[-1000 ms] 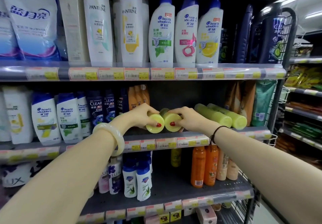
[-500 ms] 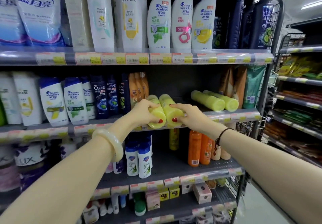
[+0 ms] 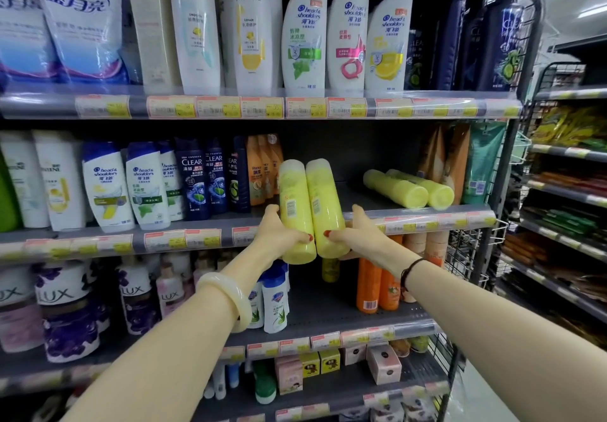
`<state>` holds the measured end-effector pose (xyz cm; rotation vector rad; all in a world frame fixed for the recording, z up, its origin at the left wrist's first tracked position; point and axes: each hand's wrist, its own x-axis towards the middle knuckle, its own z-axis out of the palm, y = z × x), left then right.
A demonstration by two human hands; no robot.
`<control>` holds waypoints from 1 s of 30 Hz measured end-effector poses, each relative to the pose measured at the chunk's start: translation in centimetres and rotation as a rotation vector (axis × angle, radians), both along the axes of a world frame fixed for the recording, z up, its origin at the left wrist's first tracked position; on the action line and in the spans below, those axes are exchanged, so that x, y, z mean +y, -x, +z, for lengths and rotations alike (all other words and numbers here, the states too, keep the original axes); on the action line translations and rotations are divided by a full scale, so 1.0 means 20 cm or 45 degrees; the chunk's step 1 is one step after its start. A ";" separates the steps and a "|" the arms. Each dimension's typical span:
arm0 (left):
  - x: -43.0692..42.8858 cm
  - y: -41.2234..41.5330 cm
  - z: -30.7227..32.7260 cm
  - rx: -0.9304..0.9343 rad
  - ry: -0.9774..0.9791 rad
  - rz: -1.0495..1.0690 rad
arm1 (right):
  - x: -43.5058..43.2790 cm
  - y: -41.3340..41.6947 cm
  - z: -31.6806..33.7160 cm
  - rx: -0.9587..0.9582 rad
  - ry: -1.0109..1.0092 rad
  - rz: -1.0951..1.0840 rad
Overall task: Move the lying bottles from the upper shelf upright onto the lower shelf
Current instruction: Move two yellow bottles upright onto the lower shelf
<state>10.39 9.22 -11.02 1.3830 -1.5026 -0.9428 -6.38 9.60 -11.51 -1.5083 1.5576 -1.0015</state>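
My left hand (image 3: 277, 236) grips a yellow-green bottle (image 3: 294, 198) near its lower end. My right hand (image 3: 358, 239) grips a second yellow-green bottle (image 3: 323, 198) the same way. Both bottles stand almost upright, side by side and touching, in the air in front of the upper shelf's edge (image 3: 437, 221). Two more yellow-green bottles (image 3: 399, 188) lie on their sides on that shelf, to the right. The lower shelf (image 3: 323, 310) has a bare grey patch between white-and-blue bottles and orange bottles.
Shampoo bottles (image 3: 144, 188) fill the upper shelf's left half; brown and green pouches (image 3: 456, 162) stand at its right. On the lower shelf are Lux bottles (image 3: 62, 306), white-and-blue bottles (image 3: 274, 300), orange bottles (image 3: 377, 283) and one yellow-green bottle (image 3: 330, 268) at the back.
Both hands drew the two bottles off the upper shelf and tipped them from lying to nearly upright. The camera view shifted downward, showing more of the lower shelves.
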 end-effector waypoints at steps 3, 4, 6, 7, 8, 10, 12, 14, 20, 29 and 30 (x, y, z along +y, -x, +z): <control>-0.02 0.01 -0.04 0.002 -0.044 0.025 | -0.02 0.01 -0.04 -0.087 -0.079 0.088; -0.02 0.01 -0.05 0.040 -0.057 0.035 | -0.03 0.02 -0.06 -0.134 -0.087 0.095; -0.04 0.01 -0.08 0.142 -0.093 0.026 | -0.04 0.02 -0.08 -0.224 -0.076 0.079; -0.04 0.02 -0.09 0.196 -0.110 0.007 | -0.04 0.01 -0.08 -0.247 -0.063 0.062; -0.05 0.02 -0.10 0.256 -0.124 -0.009 | -0.04 0.01 -0.09 -0.254 -0.049 0.039; -0.05 0.03 -0.12 0.357 -0.142 -0.014 | -0.03 0.01 -0.10 -0.291 -0.034 0.001; -0.06 0.04 -0.14 0.390 -0.140 -0.010 | -0.04 0.02 -0.11 -0.373 -0.072 0.020; -0.06 0.04 -0.16 0.426 -0.153 -0.029 | -0.05 0.04 -0.12 -0.406 -0.129 0.057; -0.08 0.03 -0.20 0.500 -0.196 -0.172 | -0.04 0.08 -0.18 -0.387 -0.120 0.129; -0.12 0.06 -0.35 0.148 -0.192 -0.247 | -0.06 0.21 -0.31 -0.183 -0.087 0.185; -0.13 0.07 -0.39 0.109 -0.174 -0.252 | -0.06 0.23 -0.33 -0.159 -0.084 0.187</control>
